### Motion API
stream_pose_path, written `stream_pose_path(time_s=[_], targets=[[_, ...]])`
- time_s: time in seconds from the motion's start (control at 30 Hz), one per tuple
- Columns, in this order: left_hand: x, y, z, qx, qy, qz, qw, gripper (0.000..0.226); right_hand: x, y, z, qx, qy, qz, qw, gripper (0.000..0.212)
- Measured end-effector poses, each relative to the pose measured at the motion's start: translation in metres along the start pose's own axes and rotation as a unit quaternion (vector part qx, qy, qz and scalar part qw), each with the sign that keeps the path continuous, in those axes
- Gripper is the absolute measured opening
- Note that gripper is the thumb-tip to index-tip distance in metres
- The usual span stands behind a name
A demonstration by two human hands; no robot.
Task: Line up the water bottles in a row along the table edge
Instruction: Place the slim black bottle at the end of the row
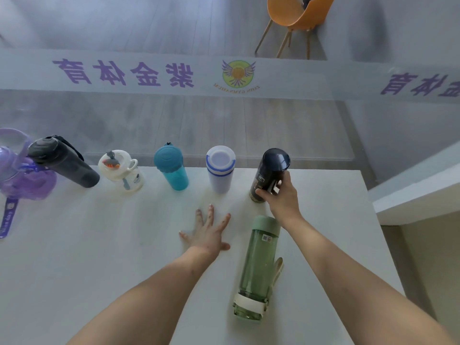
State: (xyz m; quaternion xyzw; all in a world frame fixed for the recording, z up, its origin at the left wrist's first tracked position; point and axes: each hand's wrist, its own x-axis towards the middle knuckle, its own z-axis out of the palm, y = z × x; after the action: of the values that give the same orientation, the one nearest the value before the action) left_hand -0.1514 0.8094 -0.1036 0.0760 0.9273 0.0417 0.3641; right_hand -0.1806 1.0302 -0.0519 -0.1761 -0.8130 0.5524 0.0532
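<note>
Bottles stand in a row along the far edge of the table (pixel 74 245), beyond both hands: purple (pixel 22 175), black (pixel 64 165), a small clear one (pixel 122 170), teal (pixel 171 170) and white (pixel 220 170). The right hand (pixel 281 195) is clenched round the dark navy bottle (pixel 270 175), which stands at the row's right end, just beside the white one. The left hand (pixel 209 232) lies flat and released on the table, fingers spread, holding nothing. A green bottle (pixel 258 265) lies on its side nearer the person, between the two forearms and under the right wrist. Judging by this, the navy bottle is being placed; next, the green one likely needs righting and setting to its right.
</note>
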Motion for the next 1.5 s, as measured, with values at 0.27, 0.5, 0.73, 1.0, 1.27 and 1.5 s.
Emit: stream_pose_path(time_s=[0.27, 0.5, 0.73, 1.0, 1.27, 1.5], targets=[[-0.003, 0.0, -0.002, 0.003, -0.002, 0.004, 1.0, 0.094, 0.017, -0.004, -0.003, 0.022, 0.006, 0.012, 1.0, 0.065], [-0.002, -0.001, -0.001, 0.005, 0.0, 0.004, 1.0, 0.094, 0.019, -0.003, -0.001, 0.021, 0.011, 0.01, 1.0, 0.068], [-0.004, 0.0, -0.003, 0.001, -0.004, 0.009, 1.0, 0.093, 0.024, -0.001, 0.001, 0.026, 0.021, 0.01, 0.999, 0.065], [-0.002, -0.001, 0.0, 0.002, -0.002, 0.006, 1.0, 0.094, 0.024, 0.001, 0.002, 0.018, 0.041, 0.013, 0.999, 0.065], [-0.002, -0.001, 0.001, -0.008, -0.003, 0.008, 1.0, 0.094, 0.025, 0.001, 0.003, 0.024, 0.044, 0.011, 0.999, 0.064], [-0.002, -0.002, 0.001, -0.015, -0.003, 0.01, 1.0, 0.095, -0.008, 0.01, -0.015, -0.049, 0.032, 0.043, 0.997, 0.071]])
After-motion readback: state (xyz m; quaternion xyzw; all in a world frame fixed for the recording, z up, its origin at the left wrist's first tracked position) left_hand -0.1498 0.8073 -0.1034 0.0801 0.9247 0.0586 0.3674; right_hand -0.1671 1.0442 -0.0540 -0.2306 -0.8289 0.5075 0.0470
